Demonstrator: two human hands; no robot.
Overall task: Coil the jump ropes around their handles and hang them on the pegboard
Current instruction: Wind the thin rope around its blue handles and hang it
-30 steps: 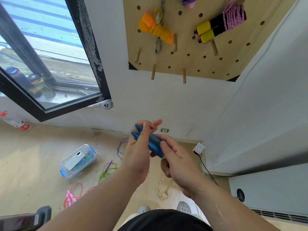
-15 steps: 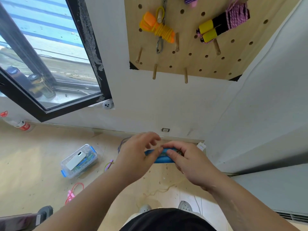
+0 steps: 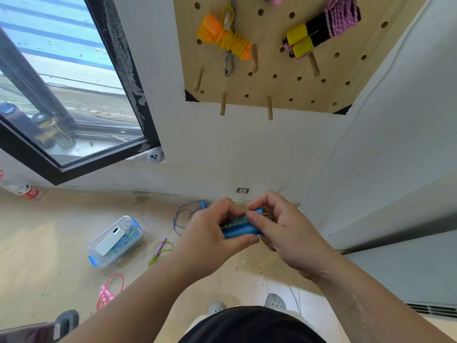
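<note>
Both hands (left hand (image 3: 210,235), right hand (image 3: 286,233)) are pinching the blue handles (image 3: 241,231), so one slipped thumb and the rope (image 3: 234,222) between them probably springs loose.

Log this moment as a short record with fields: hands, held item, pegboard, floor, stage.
left grip: curled round the blue handles, thumb below
right grip: pinches the cord against the handles
pegboard: orange rope and yellow-handled rope hang coiled; lower pegs bare
floor: pink rope, green rope, purple rope, all loose; clear box with a phone on its lid
stage: blue rope in hand, not yet hung
</note>
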